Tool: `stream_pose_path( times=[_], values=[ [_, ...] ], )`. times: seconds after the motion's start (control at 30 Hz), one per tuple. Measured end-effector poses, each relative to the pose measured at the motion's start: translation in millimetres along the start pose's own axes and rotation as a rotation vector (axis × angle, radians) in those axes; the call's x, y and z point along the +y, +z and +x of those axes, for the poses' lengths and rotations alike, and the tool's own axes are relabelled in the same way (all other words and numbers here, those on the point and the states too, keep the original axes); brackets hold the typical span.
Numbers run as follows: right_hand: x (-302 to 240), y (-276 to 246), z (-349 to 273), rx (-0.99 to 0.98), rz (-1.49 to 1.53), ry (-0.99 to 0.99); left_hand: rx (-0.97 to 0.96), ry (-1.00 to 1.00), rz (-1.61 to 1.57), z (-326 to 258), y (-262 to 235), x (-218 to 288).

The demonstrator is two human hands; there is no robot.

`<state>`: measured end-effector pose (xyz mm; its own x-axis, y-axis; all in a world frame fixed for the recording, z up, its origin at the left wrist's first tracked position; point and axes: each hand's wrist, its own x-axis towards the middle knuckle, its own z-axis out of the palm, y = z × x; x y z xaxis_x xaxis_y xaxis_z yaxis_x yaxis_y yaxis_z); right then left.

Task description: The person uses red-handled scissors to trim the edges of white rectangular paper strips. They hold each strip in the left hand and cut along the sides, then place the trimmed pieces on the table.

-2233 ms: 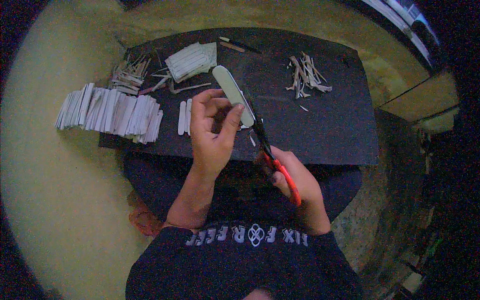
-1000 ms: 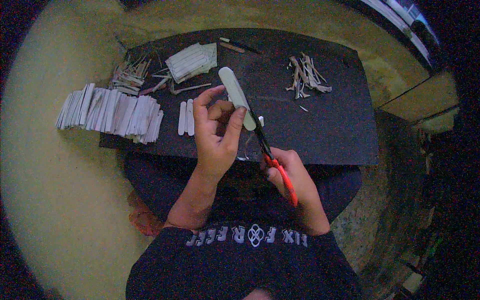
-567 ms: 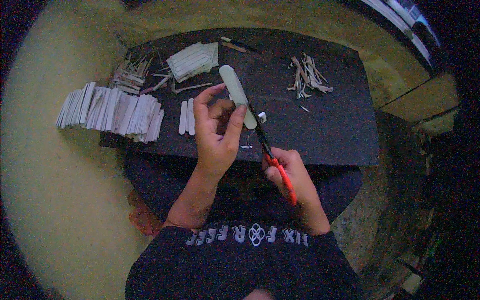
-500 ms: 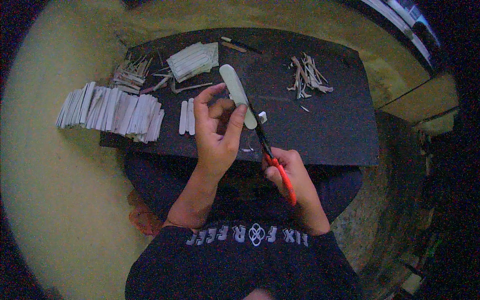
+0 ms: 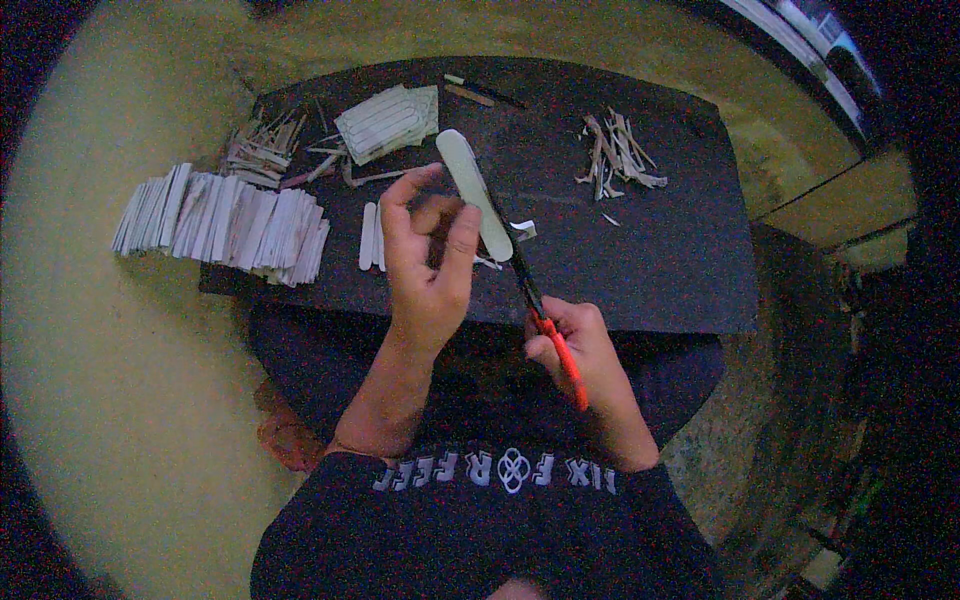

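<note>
Between the thumb and fingers of my left hand (image 5: 428,265) is a pale, flat strip with rounded ends (image 5: 472,195), raised and tilted above the dark table. My right hand (image 5: 578,345) is closed on scissors (image 5: 562,358) with orange handles and long black blades. The blades lie along the right edge of the strip and look nearly closed. Just right of the blades shows a small white scrap (image 5: 524,230). A pair of similar rounded strips (image 5: 370,238) lies on the table, partly behind my left hand.
A long row of stacked pale strips (image 5: 220,225) stands at the table's left edge. Behind it are thin offcuts (image 5: 265,148) and cards with drawn outlines (image 5: 388,125). A dark pen (image 5: 500,94) lies at the back, and a heap of curled trimmings (image 5: 618,155) at the right.
My left hand has shifted slightly left, its thumb now lower on the strip's left side. The scissors have moved very little, and the white scrap beside the blades shows differently.
</note>
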<state>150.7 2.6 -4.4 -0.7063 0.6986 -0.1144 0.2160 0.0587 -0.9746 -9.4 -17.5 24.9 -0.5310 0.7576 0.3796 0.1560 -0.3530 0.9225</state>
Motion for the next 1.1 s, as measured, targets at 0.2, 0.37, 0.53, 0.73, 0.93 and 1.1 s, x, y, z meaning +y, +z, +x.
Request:
stream_pose_path(
  times=[0.2, 0.37, 0.53, 0.73, 0.93, 1.1],
  values=[
    [-4, -8, -1, -0.082, -0.081, 0.040, 0.066, 0.039, 0.063, 12, -4, 6],
    [-7, -12, -3, -0.078, -0.049, 0.028, 0.038, 0.095, 0.114, 11, -5, 3],
    [0, -13, -1, -0.131, -0.011, -0.065, -0.017, 0.037, 0.151, 2, -2, 6],
    [2, -11, 0, -0.124, -0.005, -0.069, -0.053, 0.071, 0.159, -3, 2, 9],
    [5, -9, -1, -0.110, 0.018, -0.075, -0.069, 0.084, 0.114, -5, -1, 3],
    [2, -10, 0, -0.117, 0.012, -0.077, -0.061, 0.102, 0.118, -5, 0, 6]
  ],
)
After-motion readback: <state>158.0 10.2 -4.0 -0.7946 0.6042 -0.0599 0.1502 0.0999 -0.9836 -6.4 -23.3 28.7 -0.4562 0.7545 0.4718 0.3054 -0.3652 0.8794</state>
